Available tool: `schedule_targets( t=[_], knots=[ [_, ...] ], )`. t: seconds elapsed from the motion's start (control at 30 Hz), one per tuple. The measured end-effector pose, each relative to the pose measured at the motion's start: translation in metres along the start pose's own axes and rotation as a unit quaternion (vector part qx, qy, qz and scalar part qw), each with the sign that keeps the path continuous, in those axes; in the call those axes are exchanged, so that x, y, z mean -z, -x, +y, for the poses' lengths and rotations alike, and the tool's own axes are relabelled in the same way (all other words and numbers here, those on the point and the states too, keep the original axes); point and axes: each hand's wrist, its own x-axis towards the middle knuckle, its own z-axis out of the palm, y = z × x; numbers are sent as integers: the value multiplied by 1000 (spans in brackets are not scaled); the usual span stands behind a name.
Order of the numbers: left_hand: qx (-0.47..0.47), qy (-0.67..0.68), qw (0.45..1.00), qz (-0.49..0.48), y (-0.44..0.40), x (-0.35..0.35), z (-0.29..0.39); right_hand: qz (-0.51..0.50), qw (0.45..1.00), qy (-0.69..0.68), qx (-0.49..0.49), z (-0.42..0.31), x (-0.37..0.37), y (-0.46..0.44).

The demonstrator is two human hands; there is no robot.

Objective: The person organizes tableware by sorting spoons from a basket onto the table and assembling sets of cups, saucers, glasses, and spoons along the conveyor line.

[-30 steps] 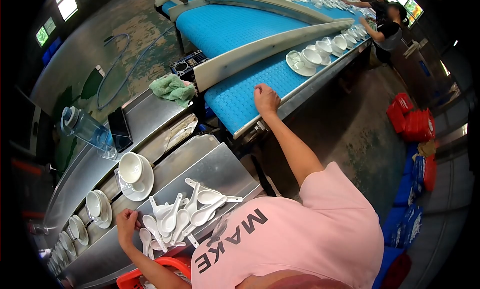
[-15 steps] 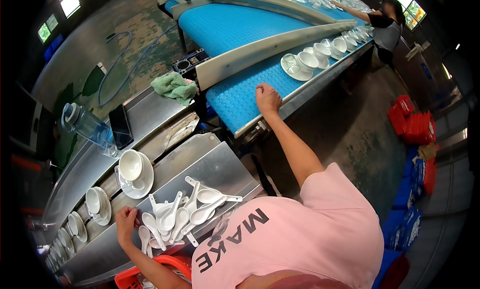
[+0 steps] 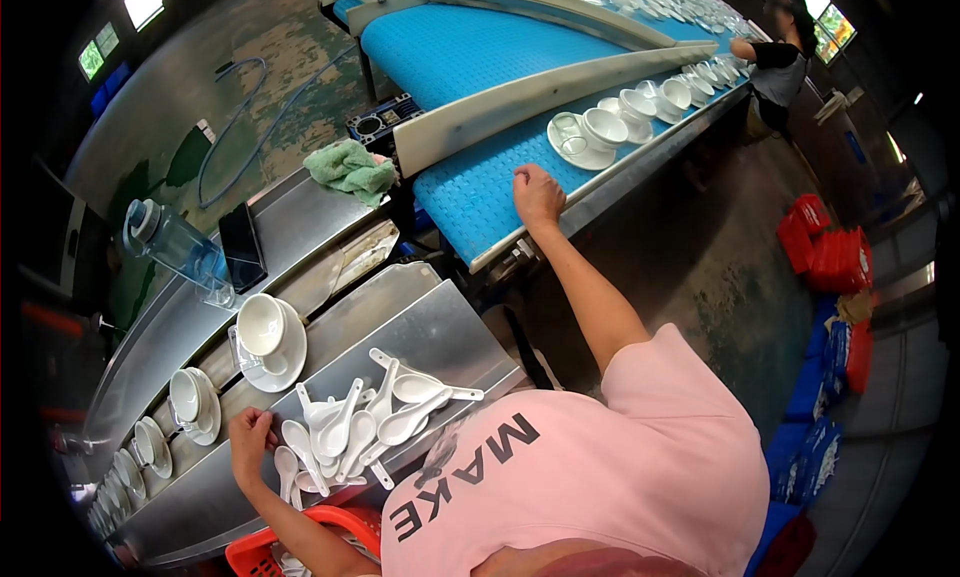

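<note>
My right hand [image 3: 538,195] rests closed like a fist on the near part of the blue conveyor belt [image 3: 475,192], with no object visible in it. On the belt beyond it stands a white cup [image 3: 606,126] with a saucer, first of a row. My left hand [image 3: 252,442] has its fingers curled, nothing visible in them, at the edge of the metal tray. Just right of it lies a pile of white spoons [image 3: 360,422]. Above it, a white cup [image 3: 262,324] leans on a saucer [image 3: 285,362] in the side channel.
A water bottle [image 3: 180,247], a dark phone [image 3: 242,247] and a green cloth [image 3: 350,171] lie on the metal ledge. More cups [image 3: 187,397] line the channel at left. A red basket [image 3: 335,522] is below my left arm. A co-worker [image 3: 780,72] stands by the belt's far side.
The row of cups on the blue belt has moved toward my right hand. The co-worker's outstretched arm has drawn back. Both my hands have stayed nearly still.
</note>
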Motion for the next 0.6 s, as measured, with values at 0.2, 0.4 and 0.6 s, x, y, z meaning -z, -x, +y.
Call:
schedule_targets(
  t=[0.2, 0.4, 0.6],
  knots=[
    [6, 7, 1000, 0, -2, 0, -2, -4, 1000, -3, -3, -1, 1, -1],
    [9, 6, 1000, 0, -1, 0, -1, -1, 1000, 6, 0, -3, 3, 0],
    [-3, -5, 1000, -1, 0, 0, -1, 24, 984, -172, 29, 2, 6, 7]
  ],
)
